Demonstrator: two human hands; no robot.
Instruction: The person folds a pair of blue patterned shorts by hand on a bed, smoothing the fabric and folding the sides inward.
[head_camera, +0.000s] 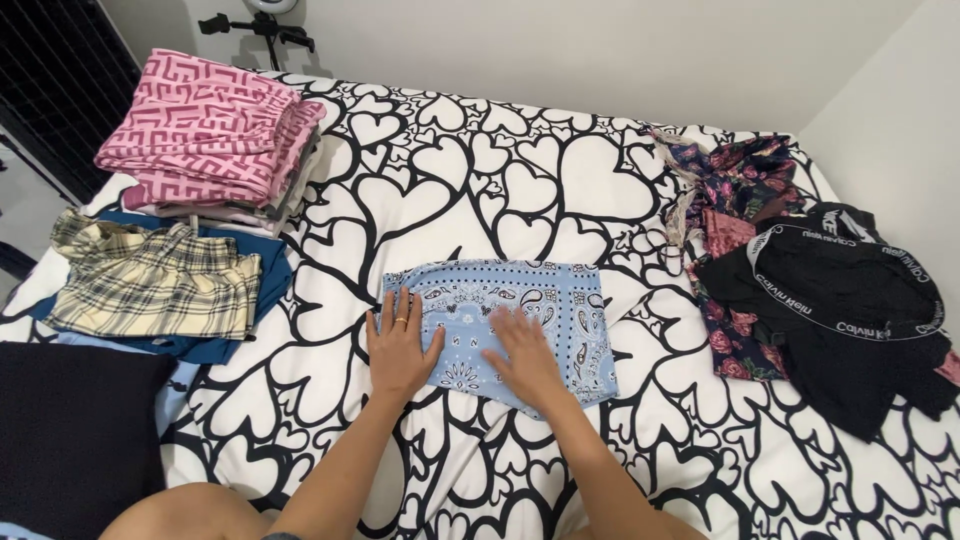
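Both hands are flat on the blue bandana (500, 325), which lies folded mid-bed on the heart-print cover (430, 170). The left hand (400, 350), ring on one finger, presses the near-left corner with fingers spread; the right hand (528, 360) lies palm-down in the middle, fingers spread too, gripping nothing. Looks like they're pinning it flat so the fold holds. A black cushion (70, 430) sits nearest on the left. Past it is a plaid piece (150, 285) on navy cloth, then a pink patterned stack (210, 130). Off right is a loose heap: black garments (840, 310) with white-lettered bands, and floral fabric (740, 175) behind.
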